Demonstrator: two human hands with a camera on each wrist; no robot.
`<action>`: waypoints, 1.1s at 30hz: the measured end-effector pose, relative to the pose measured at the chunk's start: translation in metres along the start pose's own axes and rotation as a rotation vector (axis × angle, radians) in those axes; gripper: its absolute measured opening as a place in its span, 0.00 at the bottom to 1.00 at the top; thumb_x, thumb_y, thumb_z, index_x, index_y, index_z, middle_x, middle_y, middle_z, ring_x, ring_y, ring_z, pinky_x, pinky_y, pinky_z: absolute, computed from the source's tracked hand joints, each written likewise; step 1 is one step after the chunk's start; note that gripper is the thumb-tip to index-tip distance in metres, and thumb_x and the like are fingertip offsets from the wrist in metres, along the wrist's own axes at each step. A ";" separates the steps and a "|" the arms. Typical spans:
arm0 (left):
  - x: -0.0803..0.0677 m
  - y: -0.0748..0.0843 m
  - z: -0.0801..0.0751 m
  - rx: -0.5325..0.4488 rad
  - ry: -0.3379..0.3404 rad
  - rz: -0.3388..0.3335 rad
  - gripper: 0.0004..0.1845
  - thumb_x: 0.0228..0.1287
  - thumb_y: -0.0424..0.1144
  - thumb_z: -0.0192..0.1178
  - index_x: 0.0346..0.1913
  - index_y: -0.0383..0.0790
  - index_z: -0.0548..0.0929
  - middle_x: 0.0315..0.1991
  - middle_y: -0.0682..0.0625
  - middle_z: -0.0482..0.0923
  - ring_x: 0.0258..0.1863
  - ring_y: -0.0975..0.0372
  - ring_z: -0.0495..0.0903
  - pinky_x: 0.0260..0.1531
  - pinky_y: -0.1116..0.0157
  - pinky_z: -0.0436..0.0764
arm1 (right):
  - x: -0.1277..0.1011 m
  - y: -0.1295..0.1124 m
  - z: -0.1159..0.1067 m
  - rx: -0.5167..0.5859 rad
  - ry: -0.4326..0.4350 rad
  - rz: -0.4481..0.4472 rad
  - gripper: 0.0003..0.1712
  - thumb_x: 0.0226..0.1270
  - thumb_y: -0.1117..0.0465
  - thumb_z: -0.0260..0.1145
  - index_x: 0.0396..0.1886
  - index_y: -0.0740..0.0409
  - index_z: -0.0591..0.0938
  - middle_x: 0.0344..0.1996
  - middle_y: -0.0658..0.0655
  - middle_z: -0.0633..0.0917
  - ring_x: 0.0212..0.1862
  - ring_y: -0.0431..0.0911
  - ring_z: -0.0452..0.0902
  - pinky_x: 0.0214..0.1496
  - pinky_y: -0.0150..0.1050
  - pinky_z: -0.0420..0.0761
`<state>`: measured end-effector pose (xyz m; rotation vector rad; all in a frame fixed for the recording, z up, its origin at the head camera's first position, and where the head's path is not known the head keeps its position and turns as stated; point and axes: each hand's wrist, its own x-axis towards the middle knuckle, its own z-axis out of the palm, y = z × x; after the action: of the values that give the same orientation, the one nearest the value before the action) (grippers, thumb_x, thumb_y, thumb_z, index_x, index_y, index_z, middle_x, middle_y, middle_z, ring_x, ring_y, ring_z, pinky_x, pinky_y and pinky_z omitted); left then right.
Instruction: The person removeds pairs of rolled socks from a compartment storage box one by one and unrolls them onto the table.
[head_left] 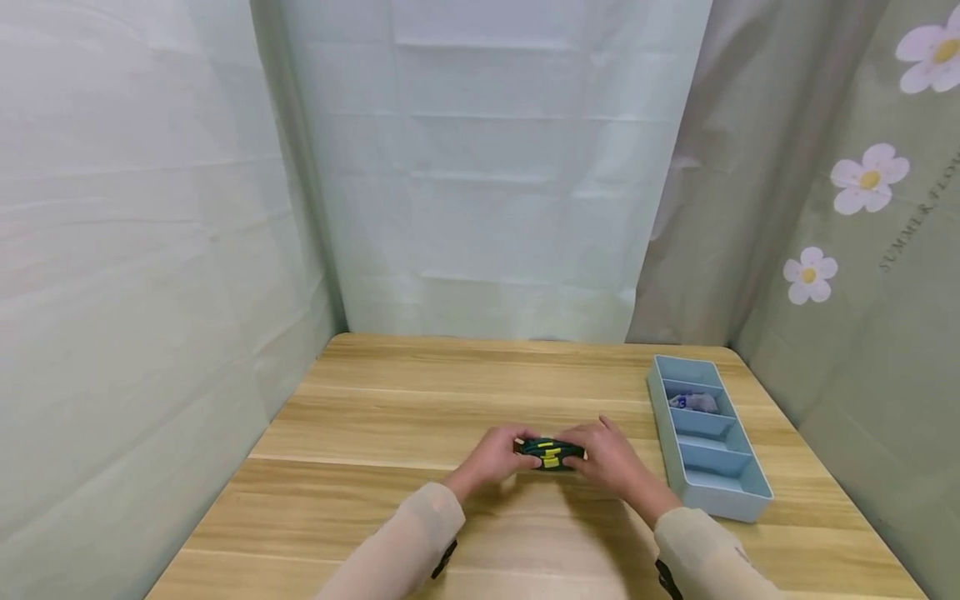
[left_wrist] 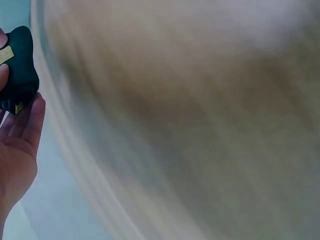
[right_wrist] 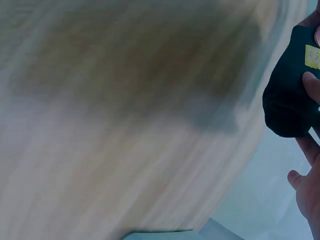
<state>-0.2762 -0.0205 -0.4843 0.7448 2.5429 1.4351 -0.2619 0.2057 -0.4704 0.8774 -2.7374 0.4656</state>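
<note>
A small dark green folded cloth bundle (head_left: 551,454) with yellow patches is held between both hands above the middle of the wooden table. My left hand (head_left: 498,454) pinches its left end, thumb in front and fingers behind. At the other end, my right hand (head_left: 606,456) grips it the same way, with one finger sticking up. In the left wrist view the bundle (left_wrist: 22,65) shows a yellow patch, and fingers of the left hand (left_wrist: 20,160) support its lower edge. The right wrist view has the cloth (right_wrist: 287,95) partly cut off beside the right hand (right_wrist: 311,192).
To the right stands a light blue divided box (head_left: 675,454) with several compartments. A crumpled purplish-grey item (head_left: 696,402) lies in its second compartment from the back. Pale curtains (head_left: 487,208) hang behind and on both sides of the wooden table (head_left: 360,500).
</note>
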 end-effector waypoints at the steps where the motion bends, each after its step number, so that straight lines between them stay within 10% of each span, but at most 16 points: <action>1: -0.001 -0.001 0.002 0.031 -0.007 0.001 0.14 0.59 0.33 0.71 0.48 0.40 0.84 0.44 0.50 0.83 0.36 0.65 0.80 0.37 0.68 0.81 | -0.002 0.000 0.002 -0.014 0.004 -0.008 0.18 0.56 0.61 0.77 0.48 0.51 0.88 0.44 0.52 0.88 0.51 0.50 0.82 0.65 0.70 0.60; 7: -0.002 -0.008 0.008 0.177 -0.048 0.013 0.15 0.57 0.38 0.74 0.46 0.42 0.83 0.38 0.57 0.82 0.36 0.69 0.76 0.41 0.69 0.77 | -0.010 0.000 0.012 -0.058 0.006 -0.030 0.18 0.55 0.63 0.78 0.48 0.53 0.89 0.43 0.53 0.89 0.48 0.51 0.84 0.62 0.71 0.64; 24: -0.003 -0.002 0.001 0.133 -0.083 -0.036 0.19 0.70 0.51 0.61 0.56 0.45 0.83 0.50 0.52 0.83 0.48 0.62 0.81 0.49 0.62 0.79 | -0.016 -0.004 0.012 -0.045 0.110 -0.052 0.21 0.52 0.62 0.79 0.48 0.54 0.88 0.52 0.60 0.85 0.56 0.55 0.80 0.65 0.69 0.63; 33: 0.002 -0.005 -0.002 0.118 -0.030 0.025 0.13 0.72 0.39 0.59 0.51 0.34 0.85 0.49 0.44 0.84 0.47 0.55 0.84 0.48 0.62 0.82 | -0.020 -0.007 0.010 -0.031 0.066 -0.040 0.18 0.61 0.51 0.73 0.47 0.55 0.89 0.53 0.59 0.85 0.56 0.53 0.80 0.66 0.66 0.63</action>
<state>-0.2804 -0.0229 -0.4872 0.8114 2.6233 1.2798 -0.2435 0.2068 -0.4844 0.8915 -2.6554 0.4348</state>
